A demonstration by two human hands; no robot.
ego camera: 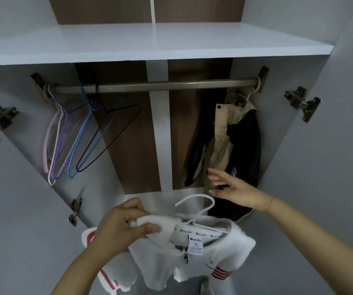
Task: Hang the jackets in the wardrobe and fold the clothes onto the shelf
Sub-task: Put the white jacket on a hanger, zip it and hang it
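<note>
Shelf point(150, 42) spans the wardrobe above the rail point(160, 85). Bare hangers point(81, 135) bunched at the rail's left end; hung jacket point(230, 145) at its right end. Below and in front, fleece jacket point(192, 252) on a hanger point(201, 211), left hand point(126, 226) gripping its collar. Right hand point(233, 188) just before the hung jacket, right of the hanger hook.

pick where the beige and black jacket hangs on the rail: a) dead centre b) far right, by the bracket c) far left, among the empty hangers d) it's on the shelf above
b: the beige and black jacket hangs on a pale hanger hooked over the rail at its far right end, by the bracket, while the empty hangers cluster at the left.
</note>
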